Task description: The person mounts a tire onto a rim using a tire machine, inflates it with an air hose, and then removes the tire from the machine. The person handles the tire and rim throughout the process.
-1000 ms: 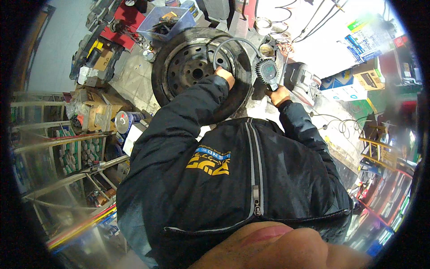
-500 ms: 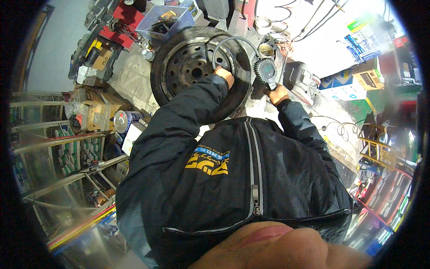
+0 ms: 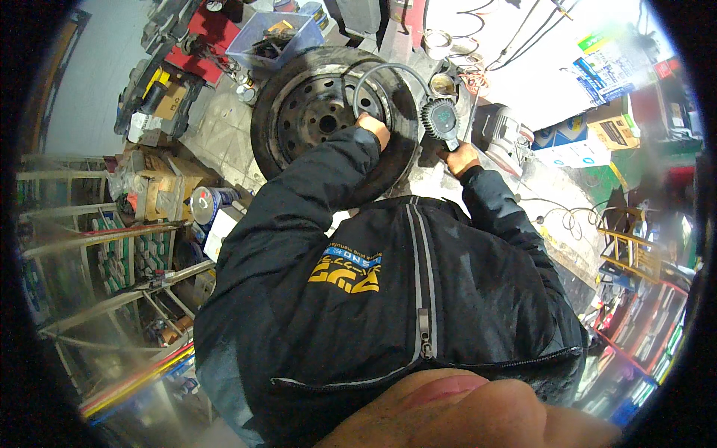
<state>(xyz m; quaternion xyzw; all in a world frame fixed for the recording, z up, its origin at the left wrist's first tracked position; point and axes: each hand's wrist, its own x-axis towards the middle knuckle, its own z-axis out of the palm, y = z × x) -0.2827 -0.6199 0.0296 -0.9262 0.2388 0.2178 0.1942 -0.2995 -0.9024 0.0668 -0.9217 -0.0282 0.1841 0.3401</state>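
Observation:
A car wheel with a black tyre (image 3: 405, 101) and a dark steel rim (image 3: 308, 112) lies flat on the floor in front of me. My left hand (image 3: 373, 130) is closed around the end of a grey air hose (image 3: 393, 66), over the right part of the rim; the fingers hide its tip and whatever it meets there. From there the hose arches over the tyre to a digital tyre gauge (image 3: 442, 118) with a ribbed black edge and a lit round display. My right hand (image 3: 462, 159) grips the gauge's handle, just right of the tyre.
A clear plastic bin (image 3: 287, 37) of tools stands beyond the wheel. Right of my right hand sits a grey machine (image 3: 497, 131). Open tins (image 3: 444, 84) and coiled cables lie past the gauge. Shelves (image 3: 112, 254) line the left, and cardboard boxes (image 3: 614, 127) stand at right.
Both hands keep their grip and place. The digits on the gauge's display look fainter now; the wheel has not visibly moved.

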